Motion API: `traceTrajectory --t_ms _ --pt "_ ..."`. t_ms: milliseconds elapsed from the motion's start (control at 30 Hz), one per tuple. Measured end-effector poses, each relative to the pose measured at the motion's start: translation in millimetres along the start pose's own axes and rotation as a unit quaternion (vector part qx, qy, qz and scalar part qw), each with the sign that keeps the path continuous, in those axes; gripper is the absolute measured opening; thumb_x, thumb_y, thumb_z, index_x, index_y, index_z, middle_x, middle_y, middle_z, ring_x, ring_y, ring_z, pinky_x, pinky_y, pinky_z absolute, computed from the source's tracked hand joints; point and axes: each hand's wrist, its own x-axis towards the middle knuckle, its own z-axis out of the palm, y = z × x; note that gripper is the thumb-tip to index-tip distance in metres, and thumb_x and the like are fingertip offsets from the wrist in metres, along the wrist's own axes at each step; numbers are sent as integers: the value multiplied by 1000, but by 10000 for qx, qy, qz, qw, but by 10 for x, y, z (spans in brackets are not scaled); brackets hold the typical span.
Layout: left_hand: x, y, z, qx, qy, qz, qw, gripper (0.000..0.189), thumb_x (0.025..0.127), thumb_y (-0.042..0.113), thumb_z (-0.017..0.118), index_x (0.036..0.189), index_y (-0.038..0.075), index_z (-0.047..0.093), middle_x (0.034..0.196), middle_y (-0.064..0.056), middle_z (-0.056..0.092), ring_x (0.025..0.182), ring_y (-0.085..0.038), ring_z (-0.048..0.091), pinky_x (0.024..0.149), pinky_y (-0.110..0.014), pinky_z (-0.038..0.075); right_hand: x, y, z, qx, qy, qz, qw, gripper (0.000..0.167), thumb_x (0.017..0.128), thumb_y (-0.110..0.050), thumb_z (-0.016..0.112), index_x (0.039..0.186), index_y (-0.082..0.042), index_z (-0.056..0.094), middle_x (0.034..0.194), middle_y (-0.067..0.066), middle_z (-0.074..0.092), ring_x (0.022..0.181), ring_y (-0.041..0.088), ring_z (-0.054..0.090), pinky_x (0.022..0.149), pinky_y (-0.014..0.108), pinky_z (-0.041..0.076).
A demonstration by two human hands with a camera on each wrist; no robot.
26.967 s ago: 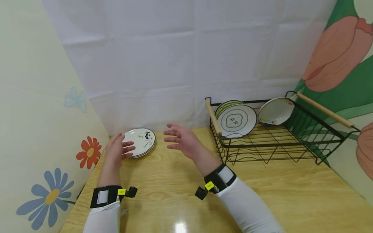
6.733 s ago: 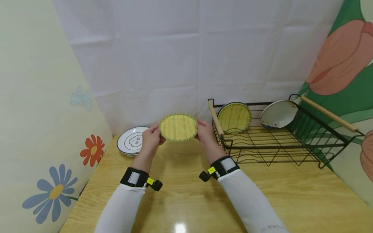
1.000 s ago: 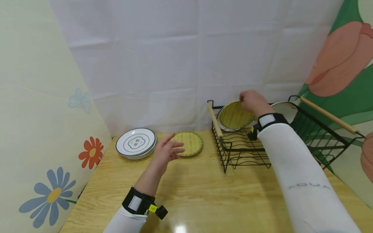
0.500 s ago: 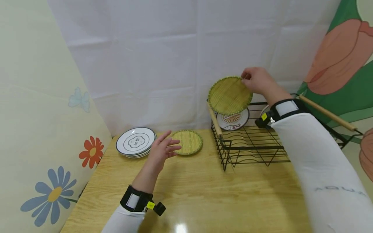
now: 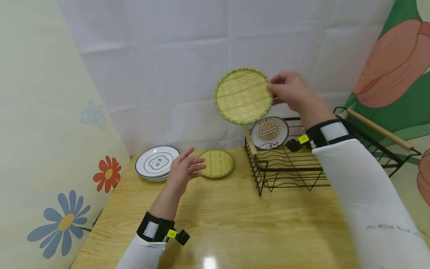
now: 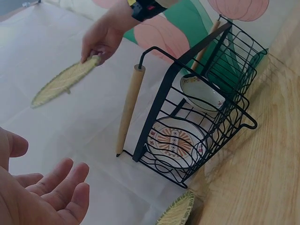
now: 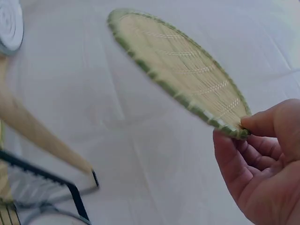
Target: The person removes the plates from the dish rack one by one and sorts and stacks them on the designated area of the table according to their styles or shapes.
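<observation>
My right hand [image 5: 290,89] pinches the rim of a round woven bamboo tray [image 5: 244,96], raised in front of the white backdrop above the rack's left end. In the right wrist view the thumb lies on the tray's face, with fingers behind its edge. My left hand [image 5: 183,170] hovers with fingers spread, holding nothing. Just beyond its fingertips a second woven bamboo tray [image 5: 219,163] lies flat on the table. Left of that hand is a stack of white plates [image 5: 157,162] with dark blue rims; the top one carries a grey emblem.
A black wire dish rack [image 5: 292,170] with wooden handles [image 5: 249,142] stands at the right. In it lean a plate [image 5: 270,133] with an orange sunburst pattern and a white bowl [image 6: 202,93]. Painted walls flank the wooden table [image 5: 228,224].
My right hand has lifted the bamboo tray out of the rack and moved it up and left, uncovering the sunburst plate. My left hand has shifted slightly left, still spread.
</observation>
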Motion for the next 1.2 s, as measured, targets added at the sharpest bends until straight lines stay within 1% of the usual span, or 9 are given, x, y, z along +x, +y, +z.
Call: traceTrajectory --t_ms 67,200,267,433,667,767,900,1033,1200 --pt "4 12 -10 -34 -44 7 10000 48 108 20 46 155 15 43 96 4 77 85 -12 77 73 -31 58 -51 28 85 800 -48 252 9965 16 102 -16 62 110 -4 57 91 -1 64 72 12 69 64 28 61" --pt "7 28 -24 -108 -119 34 9999 49 109 20 44 157 14 41 91 6 77 82 -11 76 71 -28 58 -199 115 278 1983 -81 654 9779 10 100 -13 65 106 -5 61 85 -1 69 70 12 70 62 26 60" --pt "1 36 -24 -151 -152 70 9997 49 109 20 44 157 13 39 89 6 77 81 -11 76 70 -28 58 -289 163 385 2431 -6 760 9670 4 99 -10 65 100 -6 66 81 0 71 66 12 70 60 24 60" --pt "-21 74 -9 -170 -125 129 9997 50 109 19 43 158 13 37 85 7 78 79 -11 76 70 -28 58 -522 258 661 3218 127 954 9419 12 97 -7 66 87 -9 74 79 2 72 64 12 71 60 23 60" --pt "-92 197 -2 -404 -239 60 9989 51 111 27 36 161 16 31 82 8 77 79 -11 76 73 -28 58 -867 340 983 3951 97 1124 9117 5 97 -10 68 96 -8 72 83 4 75 70 13 74 65 24 62" --pt "-169 272 14 -738 -278 19 9969 52 111 38 33 161 22 31 81 8 76 78 -12 75 76 -30 58 -996 346 1111 4062 80 1093 9072 6 98 -11 67 96 -8 72 81 2 75 68 12 73 63 24 61" --pt "-255 340 30 -1176 -162 252 9926 50 111 43 30 157 25 34 74 7 72 70 -11 71 76 -31 56 -1115 356 1267 4210 115 1152 8996 6 98 -13 67 101 -9 70 84 2 73 70 12 71 63 24 61" --pt "-287 376 41 -1326 -21 590 9894 46 112 39 31 152 19 43 70 8 70 65 -9 67 71 -29 55 -1181 386 1383 4364 127 1304 8902 10 98 -14 68 107 -10 68 88 2 73 72 13 71 66 25 62" --pt "-280 381 47 -1286 56 818 9883 41 112 27 38 149 15 51 79 6 72 64 -9 63 64 -25 54 -1219 422 1475 4434 183 1396 8852 10 98 -13 68 107 -10 67 87 2 73 71 13 71 65 27 62"
